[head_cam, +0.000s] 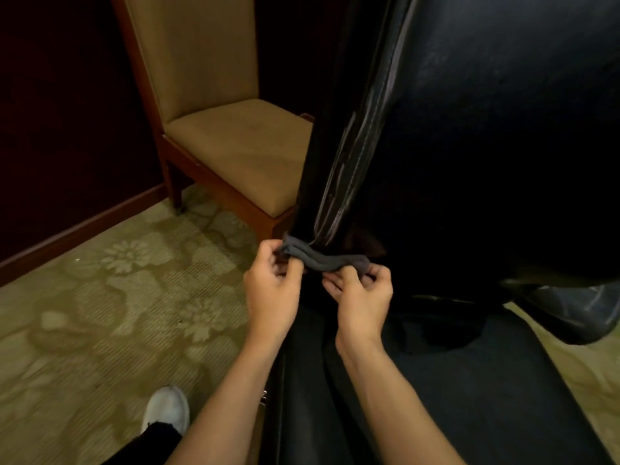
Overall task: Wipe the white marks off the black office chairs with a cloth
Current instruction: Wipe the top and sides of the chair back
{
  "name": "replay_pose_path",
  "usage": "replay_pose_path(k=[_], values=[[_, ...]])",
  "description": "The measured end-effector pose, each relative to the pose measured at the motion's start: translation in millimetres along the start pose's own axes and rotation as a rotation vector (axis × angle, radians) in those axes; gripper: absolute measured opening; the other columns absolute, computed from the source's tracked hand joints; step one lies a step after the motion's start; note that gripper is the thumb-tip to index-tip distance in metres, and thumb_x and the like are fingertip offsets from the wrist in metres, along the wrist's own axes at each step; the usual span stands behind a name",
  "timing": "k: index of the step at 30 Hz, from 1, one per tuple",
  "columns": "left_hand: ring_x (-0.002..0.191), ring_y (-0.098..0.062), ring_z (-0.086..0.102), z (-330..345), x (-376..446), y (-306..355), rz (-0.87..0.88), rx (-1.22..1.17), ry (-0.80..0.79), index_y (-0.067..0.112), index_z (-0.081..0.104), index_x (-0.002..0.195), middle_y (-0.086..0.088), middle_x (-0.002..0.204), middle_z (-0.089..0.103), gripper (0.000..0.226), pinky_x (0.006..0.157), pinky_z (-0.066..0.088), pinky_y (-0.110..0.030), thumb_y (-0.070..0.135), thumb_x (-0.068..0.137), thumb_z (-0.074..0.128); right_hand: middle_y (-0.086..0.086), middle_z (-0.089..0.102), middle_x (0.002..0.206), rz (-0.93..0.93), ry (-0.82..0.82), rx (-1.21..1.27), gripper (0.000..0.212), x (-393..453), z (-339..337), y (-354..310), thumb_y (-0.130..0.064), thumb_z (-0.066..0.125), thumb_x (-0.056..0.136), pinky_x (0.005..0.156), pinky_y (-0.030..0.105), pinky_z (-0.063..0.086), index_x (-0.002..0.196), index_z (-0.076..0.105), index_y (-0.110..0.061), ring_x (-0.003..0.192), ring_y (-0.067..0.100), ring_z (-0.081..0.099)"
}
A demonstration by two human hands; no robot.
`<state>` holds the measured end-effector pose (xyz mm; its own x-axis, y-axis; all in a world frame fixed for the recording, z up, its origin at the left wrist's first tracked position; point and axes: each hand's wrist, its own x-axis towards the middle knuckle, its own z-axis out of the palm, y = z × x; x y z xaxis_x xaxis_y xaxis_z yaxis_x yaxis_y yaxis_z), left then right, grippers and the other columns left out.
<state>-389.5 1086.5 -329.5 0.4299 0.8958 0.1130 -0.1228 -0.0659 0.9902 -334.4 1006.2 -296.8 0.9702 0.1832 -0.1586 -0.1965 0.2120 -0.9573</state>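
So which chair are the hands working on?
The black chair on the right: both hands hold the grey cloth against its lower edge. The tan chair stands untouched behind.

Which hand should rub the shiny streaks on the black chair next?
Probably the left hand. It pinches the cloth at the end right below the pale streaks on the black chair, so it only has to slide up. The right hand holds the other end, farther from them.

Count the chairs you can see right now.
2: the black office chair fills the right, cloth held at its lower edge; a tan chair stands behind it, upper left. Others may be out of frame.
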Motion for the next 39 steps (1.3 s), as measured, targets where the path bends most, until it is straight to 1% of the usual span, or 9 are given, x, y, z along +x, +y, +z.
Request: replay_pose_path(k=[5,10,15,20,23,29,32,36,39], values=[[0.091,-0.02,0.073,2.2,-13.3,21.6,-0.035,-0.123,-0.109,0.021,0.063,0.107,-0.001,0.097,0.073,0.021,0.08,0.061,-0.051,0.013,0.089,0.069,0.006,0.068,0.085,-0.229,0.031,-0.18,0.015,-22.4,-12.6,-35.1,-0.007,0.063,0.093,0.068,0.037,0.06,0.096,0.054,-0.019,0.073,0.015,0.07],[0.087,-0.022,0.073,18.4,-15.9,59.2,0.071,-0.234,0.001,0.03,0.066,0.094,-0.003,0.093,0.074,0.011,0.067,0.058,-0.033,0.02,0.092,0.069,-0.007,0.064,0.074,-0.672,-0.065,-0.476,0.017,-22.8,-14.6,-87.5,-0.019,0.069,0.088,0.054,0.043,0.057,0.089,0.055,-0.028,0.059,0.011,0.064],[0.07,-0.013,0.072,32.3,-20.5,86.7,0.163,-0.131,0.125,0.026,0.063,0.09,0.002,0.083,0.072,0.007,0.061,0.059,-0.035,0.031,0.09,0.068,-0.011,0.056,0.063,-0.935,-0.086,-0.683,0.017,-13.7,6.9,-129.0,-0.03,0.07,0.087,0.054,0.042,0.055,0.09,0.053,-0.031,0.056,0.007,0.061],[0.074,-0.007,0.067,36.5,-36.3,73.5,0.267,0.151,0.237,0.015,0.058,0.089,0.0,0.084,0.07,0.013,0.07,0.048,-0.007,0.026,0.09,0.065,-0.014,0.053,0.063,-0.954,-0.126,-0.903,0.018,-19.0,3.7,-110.4,-0.028,0.07,0.086,0.058,0.04,0.055,0.092,0.053,-0.027,0.059,0.006,0.059],[0.077,-0.011,0.067,33.8,-43.6,70.6,0.247,0.229,0.203,0.012,0.06,0.091,-0.002,0.087,0.071,0.015,0.07,0.04,0.001,0.027,0.09,0.062,-0.015,0.052,0.061,-0.94,-0.168,-0.91,0.019,-19.5,-3.2,-106.6,-0.026,0.07,0.085,0.059,0.04,0.055,0.089,0.052,-0.028,0.059,0.006,0.059],[0.08,-0.023,0.054,49.2,-12.0,152.3,0.409,0.235,0.308,0.011,0.062,0.089,-0.01,0.082,0.071,0.012,0.065,0.032,-0.022,0.021,0.089,0.069,-0.011,0.053,0.062,-1.053,-0.085,-0.881,0.015,-4.5,37.1,-192.3,-0.031,0.068,0.082,0.064,0.036,0.047,0.088,0.056,-0.023,0.073,0.028,0.066],[0.083,-0.023,0.046,61.4,4.2,196.5,0.425,0.24,0.352,0.012,0.061,0.089,-0.011,0.082,0.07,0.013,0.064,0.024,-0.028,0.023,0.09,0.066,-0.007,0.063,0.075,-1.046,-0.071,-0.926,0.015,1.2,55.7,-234.8,-0.034,0.064,0.085,0.067,0.032,0.038,0.091,0.054,-0.025,0.084,0.026,0.065],[0.082,-0.034,0.057,58.8,-1.8,187.0,0.381,0.25,0.368,0.012,0.062,0.089,-0.013,0.083,0.07,0.013,0.069,0.03,-0.036,0.024,0.09,0.066,0.0,0.068,0.081,-1.03,-0.111,-0.969,0.018,-1.7,51.1,-224.3,-0.037,0.062,0.086,0.069,0.038,0.047,0.094,0.052,-0.024,0.085,0.034,0.065],[0.082,-0.034,0.062,49.7,-21.2,166.5,0.312,0.254,0.319,0.014,0.062,0.087,-0.006,0.08,0.071,0.012,0.071,0.036,-0.034,0.025,0.09,0.066,-0.004,0.063,0.072,-1.002,-0.189,-0.99,0.019,-6.0,34.7,-202.4,-0.037,0.064,0.086,0.067,0.039,0.05,0.09,0.05,-0.024,0.076,0.028,0.065]])
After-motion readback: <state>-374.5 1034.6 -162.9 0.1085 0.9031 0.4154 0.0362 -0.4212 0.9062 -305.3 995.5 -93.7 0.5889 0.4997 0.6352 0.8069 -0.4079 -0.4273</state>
